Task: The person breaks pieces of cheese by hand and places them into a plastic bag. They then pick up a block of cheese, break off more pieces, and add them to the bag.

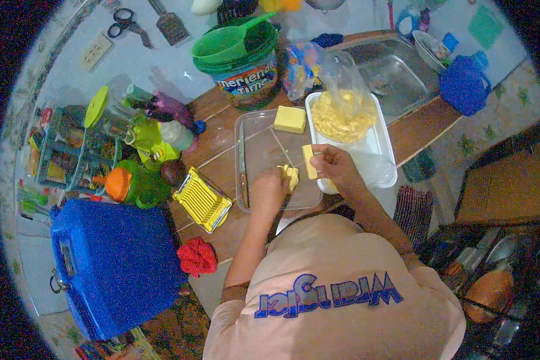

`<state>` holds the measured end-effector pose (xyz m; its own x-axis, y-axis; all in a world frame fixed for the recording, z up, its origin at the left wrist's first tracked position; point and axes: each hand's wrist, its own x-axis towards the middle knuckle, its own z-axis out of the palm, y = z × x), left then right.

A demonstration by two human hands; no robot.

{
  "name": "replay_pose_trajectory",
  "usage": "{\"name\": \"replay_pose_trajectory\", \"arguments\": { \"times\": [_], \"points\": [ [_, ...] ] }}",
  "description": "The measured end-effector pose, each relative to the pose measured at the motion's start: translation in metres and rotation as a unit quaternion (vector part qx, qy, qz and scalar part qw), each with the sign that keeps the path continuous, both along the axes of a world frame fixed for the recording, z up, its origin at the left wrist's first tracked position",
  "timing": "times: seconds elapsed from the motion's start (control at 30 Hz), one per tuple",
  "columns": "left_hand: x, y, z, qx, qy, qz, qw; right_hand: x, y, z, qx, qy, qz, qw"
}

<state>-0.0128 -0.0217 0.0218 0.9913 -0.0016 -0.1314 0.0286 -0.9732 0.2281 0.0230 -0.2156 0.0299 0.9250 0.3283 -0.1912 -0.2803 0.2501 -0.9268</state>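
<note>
The left hand [269,193] rests on a clear, flat plastic tray [258,150] and is curled around a small bunch of yellow cheese strips [290,176]; its fingers are hidden under the hand, so how tight the hold is cannot be seen. The right hand [333,167] is closed on a small yellow cheese block [309,162], pinched between thumb and fingers just over the tray's right edge. A bigger yellow cheese block [290,119] lies alone at the far end of the tray, well apart from both hands. A long knife [242,171] lies along the tray's left side. Beside the tray on the right sits a white tub [381,144] holding a clear bag of yellow bits [342,114], maybe cut cheese, but it is too blurry to tell. A yellow wire slicer [202,200] lies to the left of the tray. The person's shirt [336,288] hides the table's near edge.
</note>
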Motion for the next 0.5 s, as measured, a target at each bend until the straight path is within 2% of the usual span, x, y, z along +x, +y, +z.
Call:
{"name": "replay_pose_trajectory", "arguments": {
  "times": [0.1,0.2,0.37,0.5],
  "points": [
    [0.001,0.001,0.001,-0.013,0.008,-0.003,1.0,-0.002,0.0,0.008,0.043,0.036,-0.002,0.998],
    [-0.001,0.003,0.003,-0.037,0.004,0.001,0.999,-0.003,-0.001,0.012,0.03,-0.015,0.031,0.999],
    [-0.002,0.006,0.01,-0.06,0.035,0.017,0.997,-0.002,0.001,0.0,0.05,-0.039,0.053,0.997],
    [-0.004,0.009,0.01,-0.104,0.009,0.029,0.994,-0.001,0.003,-0.004,0.055,-0.058,0.063,0.995]
  ]
}}
